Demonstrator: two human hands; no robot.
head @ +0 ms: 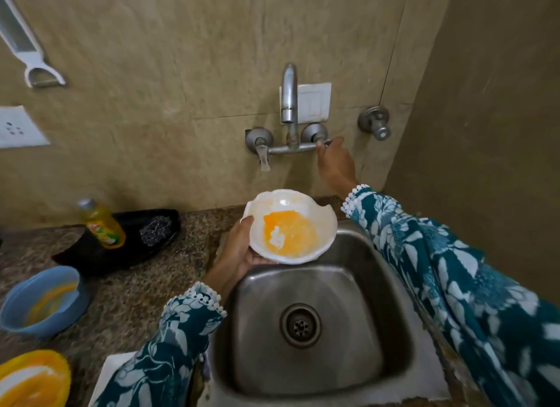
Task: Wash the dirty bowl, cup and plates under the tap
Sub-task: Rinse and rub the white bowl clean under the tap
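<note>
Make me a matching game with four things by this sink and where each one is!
Things:
1. white bowl
2. soap bottle
3. blue cup
4. peeler

Places:
A. hanging on the wall
B. held by the left hand over the sink
C. standing in the black tray
D. sitting on the counter at the left

Pairs: 1-B, 2-C, 3-D, 4-A
</note>
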